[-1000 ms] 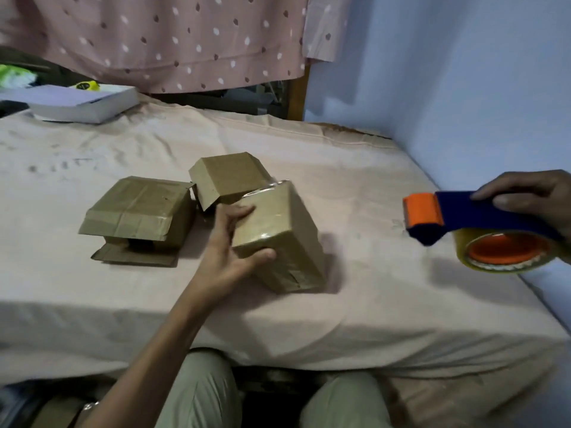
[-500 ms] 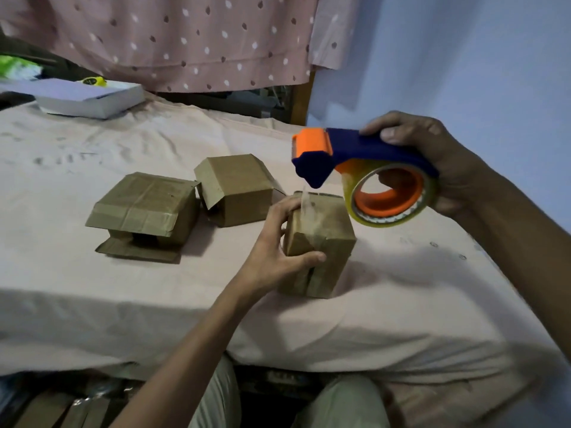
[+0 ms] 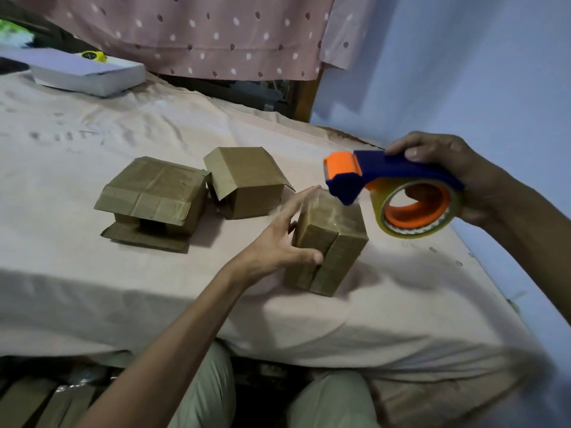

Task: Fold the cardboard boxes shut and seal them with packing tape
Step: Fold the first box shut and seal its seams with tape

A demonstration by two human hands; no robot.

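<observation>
A small brown cardboard box (image 3: 336, 251) stands near the front edge of the cloth-covered table (image 3: 92, 288), its near face showing a flap seam. My left hand (image 3: 278, 239) steadies it: thumb on the near face, straight fingers along its left side and top edge. My right hand (image 3: 457, 177) grips a blue and orange tape dispenser (image 3: 392, 186) with a clear tape roll, its orange head just above the box's far top edge. A strip of clear tape lies over the box top. Two more boxes sit to the left, one (image 3: 154, 199) with loose flaps, one (image 3: 244, 180) partly folded.
A white flat box (image 3: 89, 74) with a yellow object (image 3: 92, 55) on it lies at the table's far left. A dotted pink curtain (image 3: 200, 32) hangs behind. A blue wall (image 3: 463, 72) borders the right side. More cardboard (image 3: 34, 403) lies under the table.
The box has been turned upright and now shows its seamed face. My right hand brought the dispenser from the far right to the box, then drew it slightly right; my left fingers straightened.
</observation>
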